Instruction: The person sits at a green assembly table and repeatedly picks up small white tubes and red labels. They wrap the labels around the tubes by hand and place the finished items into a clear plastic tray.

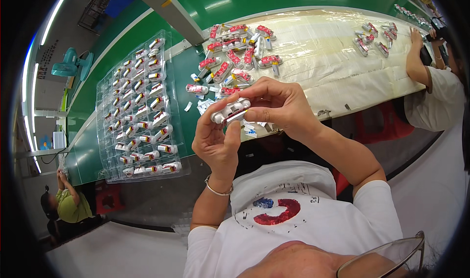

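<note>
Between both hands, in front of my chest, is a small white plastic toy car with a dark red strip and a narrow white edge along its near side. My left hand is closed around its left end, thumb below and fingers behind. With thumb and fingertips, my right hand pinches its right end. Just beyond my hands lies a loose pile of similar red-and-white toy cars. Small white-and-blue paper slips are scattered beside the pile. The toy's underside is hidden by my fingers.
A clear plastic tray on the green table at left holds rows of white toys. Cream padding under clear film covers the table at right, with several toys near another person's arm. A metal post rises beyond the tray.
</note>
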Motion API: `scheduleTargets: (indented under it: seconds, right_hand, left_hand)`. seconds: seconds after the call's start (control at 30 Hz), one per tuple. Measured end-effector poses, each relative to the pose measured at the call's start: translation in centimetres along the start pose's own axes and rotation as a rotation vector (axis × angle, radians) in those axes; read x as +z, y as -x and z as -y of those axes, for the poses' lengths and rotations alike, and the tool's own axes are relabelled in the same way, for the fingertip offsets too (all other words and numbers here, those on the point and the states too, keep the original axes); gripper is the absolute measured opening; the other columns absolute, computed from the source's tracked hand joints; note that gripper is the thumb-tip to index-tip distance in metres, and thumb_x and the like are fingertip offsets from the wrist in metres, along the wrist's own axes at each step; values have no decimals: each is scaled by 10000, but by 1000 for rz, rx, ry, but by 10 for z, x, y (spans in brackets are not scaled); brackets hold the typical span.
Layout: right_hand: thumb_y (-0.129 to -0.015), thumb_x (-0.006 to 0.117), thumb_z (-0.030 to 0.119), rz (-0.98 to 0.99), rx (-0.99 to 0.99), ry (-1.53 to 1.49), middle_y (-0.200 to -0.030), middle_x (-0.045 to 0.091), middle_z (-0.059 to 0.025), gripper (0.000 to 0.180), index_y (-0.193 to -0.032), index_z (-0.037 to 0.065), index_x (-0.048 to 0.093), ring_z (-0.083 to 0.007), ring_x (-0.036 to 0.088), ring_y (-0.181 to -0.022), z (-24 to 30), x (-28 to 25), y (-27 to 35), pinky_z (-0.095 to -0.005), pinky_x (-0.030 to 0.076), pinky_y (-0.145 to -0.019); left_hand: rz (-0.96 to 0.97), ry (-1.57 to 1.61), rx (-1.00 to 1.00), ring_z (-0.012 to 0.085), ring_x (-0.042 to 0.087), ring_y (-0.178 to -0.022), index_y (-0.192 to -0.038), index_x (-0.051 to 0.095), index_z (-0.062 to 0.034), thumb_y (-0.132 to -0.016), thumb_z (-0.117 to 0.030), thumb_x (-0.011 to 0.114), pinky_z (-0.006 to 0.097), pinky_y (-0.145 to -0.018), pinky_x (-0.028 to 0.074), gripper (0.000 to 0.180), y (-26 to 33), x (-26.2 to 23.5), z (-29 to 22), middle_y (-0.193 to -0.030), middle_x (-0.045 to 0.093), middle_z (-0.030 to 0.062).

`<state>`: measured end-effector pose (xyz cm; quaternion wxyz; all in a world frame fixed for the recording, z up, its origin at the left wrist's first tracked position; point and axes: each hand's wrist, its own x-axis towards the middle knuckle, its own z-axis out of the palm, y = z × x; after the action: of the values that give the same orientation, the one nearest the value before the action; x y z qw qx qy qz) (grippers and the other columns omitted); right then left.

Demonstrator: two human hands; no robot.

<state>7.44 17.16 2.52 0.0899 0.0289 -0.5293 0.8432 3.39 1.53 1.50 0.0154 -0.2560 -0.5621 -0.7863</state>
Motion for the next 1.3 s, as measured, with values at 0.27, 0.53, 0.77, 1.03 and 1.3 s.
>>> scheduleTargets:
  seconds: [0.27, 0.53, 0.77, 1.03, 1.3]
  right_hand:
    - [-803, 745, 25, -36, 116, 68, -1073, 663, -94, 314, -1106, -10, 670, -141, 650, -959, -5, -4, -4, -275, 540, -864]
    - [-821, 740, 55, -51, 151, 26, -1072, 685, -97, 318, -1120, -20, 660, -122, 657, -897, -13, -6, -9, -252, 530, -833]
    - [-852, 710, 59, -21, 134, 70, -1055, 685, -83, 318, -1151, -23, 639, -117, 654, -933, -8, 1, -11, -254, 531, -834]
    - [-887, 667, 76, -44, 126, 191, -1024, 687, -69, 275, -1147, -12, 652, -91, 649, -916, -8, -18, -16, -237, 528, -824]
    - [-865, 668, 49, -104, -73, 615, -969, 668, -58, 241, -1101, 2, 671, -124, 632, -849, -8, -53, -28, -246, 504, -779]
  left_hand:
    - [-7, -104, -80, 177, 639, -1028, -1225, 554, 66, -852, 39, 631, 300, -927, 504, 381, 1, -3, 3, -1168, 632, 157]
    - [1, -121, -133, 155, 633, -1036, -1225, 569, 53, -830, 21, 698, 295, -934, 493, 416, -5, -8, 8, -1162, 638, 128]
    - [-50, 298, -352, 196, 663, -1011, -1253, 544, 25, -894, -50, 626, 294, -908, 529, 376, -22, -22, 8, -1145, 647, 205]
    - [-141, 469, -496, 196, 689, -944, -1199, 567, -44, -942, -121, 594, 307, -856, 579, 269, -34, -38, 18, -1127, 660, 178]
    - [-147, 269, -502, 109, 676, -848, -1140, 633, -38, -942, -149, 615, 223, -731, 563, 227, -39, -69, 16, -993, 696, 55]
